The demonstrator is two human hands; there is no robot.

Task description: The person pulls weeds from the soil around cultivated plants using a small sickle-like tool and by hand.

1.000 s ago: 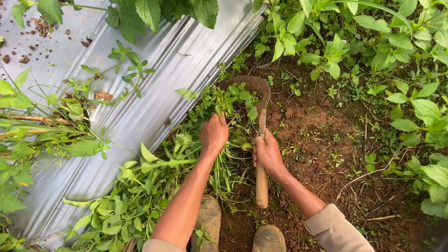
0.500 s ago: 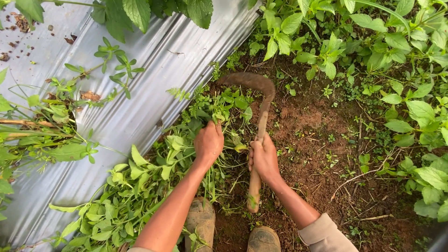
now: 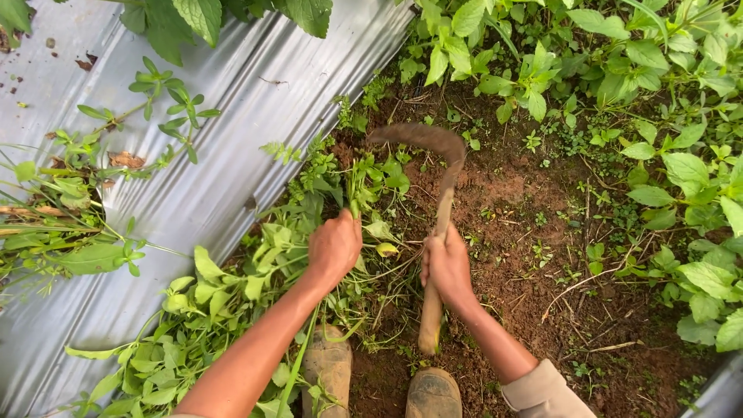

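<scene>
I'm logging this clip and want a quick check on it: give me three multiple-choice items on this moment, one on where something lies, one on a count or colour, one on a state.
1. Where does the corrugated metal sheet lie?
A. To the left of the bare soil
B. To the right of the bare soil
C. On top of the boots

2. How many boot toes show at the bottom edge?
A. One
B. Two
C. Four

3. What is the left hand doing?
A. Lying flat and open on the soil
B. Closed around a bunch of green weed stems
C. Gripping the wooden handle

Answers:
1 A: the sheet fills the left of the view, with the soil to its right.
2 B: a left boot and a right boot show.
3 B: its fingers wrap the weed stems, while the right hand holds the sickle by its handle.
</scene>
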